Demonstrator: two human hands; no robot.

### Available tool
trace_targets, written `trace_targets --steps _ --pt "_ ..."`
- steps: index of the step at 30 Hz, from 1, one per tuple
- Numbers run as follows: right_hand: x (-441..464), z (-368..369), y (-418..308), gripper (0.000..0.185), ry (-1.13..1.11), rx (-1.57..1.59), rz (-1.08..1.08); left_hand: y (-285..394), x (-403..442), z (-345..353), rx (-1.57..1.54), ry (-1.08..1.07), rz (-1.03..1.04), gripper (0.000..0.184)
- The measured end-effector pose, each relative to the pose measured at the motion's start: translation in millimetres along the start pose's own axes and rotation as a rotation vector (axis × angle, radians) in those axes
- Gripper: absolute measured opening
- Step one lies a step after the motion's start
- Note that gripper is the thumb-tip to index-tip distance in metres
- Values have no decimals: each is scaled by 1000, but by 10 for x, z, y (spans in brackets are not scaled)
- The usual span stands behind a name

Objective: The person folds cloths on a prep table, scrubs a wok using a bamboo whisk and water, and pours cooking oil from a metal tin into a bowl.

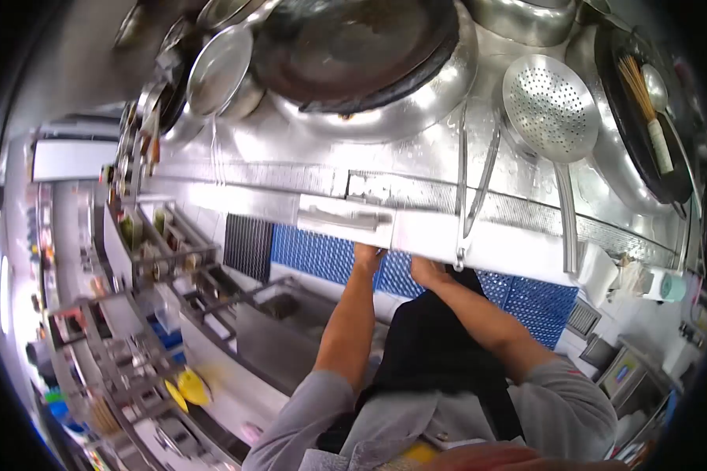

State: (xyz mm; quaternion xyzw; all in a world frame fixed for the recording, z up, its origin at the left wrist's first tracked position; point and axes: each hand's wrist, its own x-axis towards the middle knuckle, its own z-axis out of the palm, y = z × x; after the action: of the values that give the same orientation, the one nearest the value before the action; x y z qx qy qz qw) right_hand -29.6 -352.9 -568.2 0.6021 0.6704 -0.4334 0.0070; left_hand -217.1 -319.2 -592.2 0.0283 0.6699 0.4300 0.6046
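Note:
Both my arms reach down to the front edge of the steel cooking range. At the underside of that edge is my left hand, its fingers mostly hidden beneath it. My right hand is a little to the right, in front of my black apron; its fingers are also largely out of sight. Whether either hand holds something does not show. Above them on the range sits a large dark wok. A perforated steel skimmer lies to its right, handle pointing towards me.
A second wok at the right holds a bamboo brush and a ladle. A round strainer lies at the upper left. Blue matting covers the floor. A steel counter and shelves stand at the left.

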Motion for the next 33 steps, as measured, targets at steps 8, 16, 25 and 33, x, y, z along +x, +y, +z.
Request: trace_targets --steps 8,16,25,33 --pt "259 654 -37 50 602 79 -195 57 1016 -209 -104 -401 -43 35" --pt "454 907 -262 60 661 -5 -6 -12 1190 -563 91 -466 -112 33" --pt "81 262 -241 68 -48 143 413 1624 -1588 -284 677 -1001 -141 22" --pt "-952 740 1265 39 296 -97 221 3621 -1156 1718 -654 -281 -294 24"
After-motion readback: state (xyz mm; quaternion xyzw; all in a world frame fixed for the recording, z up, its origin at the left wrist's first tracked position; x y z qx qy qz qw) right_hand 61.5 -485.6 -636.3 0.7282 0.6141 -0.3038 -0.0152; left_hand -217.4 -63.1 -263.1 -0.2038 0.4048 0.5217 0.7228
